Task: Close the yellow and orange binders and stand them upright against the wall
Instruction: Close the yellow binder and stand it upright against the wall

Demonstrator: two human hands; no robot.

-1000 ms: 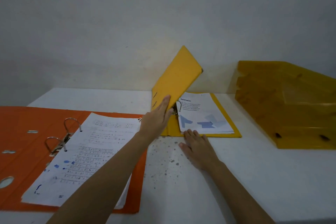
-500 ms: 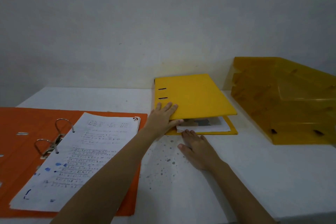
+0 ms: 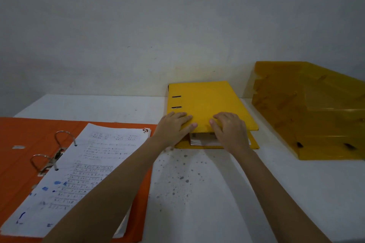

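The yellow binder point(image 3: 207, 100) lies flat on the white table point(image 3: 227, 193), close to the wall point(image 3: 138, 25). Its cover is down over the papers, with a small gap at the near edge. My left hand point(image 3: 173, 127) rests on the cover's near left corner, fingers on top. My right hand point(image 3: 231, 131) grips the near edge, fingers curled on the cover. The orange binder point(image 3: 23, 134) lies open at the left, its metal rings point(image 3: 65, 138) up, and a stack of printed sheets point(image 3: 83, 169) rests on its right half.
A translucent yellow stacked paper tray point(image 3: 316, 114) stands at the right against the wall, close to the yellow binder. Dark speckles mark the table in front of the binder. The table's front edge runs along the lower right.
The yellow cover swung down from upright to almost shut. My right hand rose from the table onto the cover's near edge. My left hand followed the cover down.
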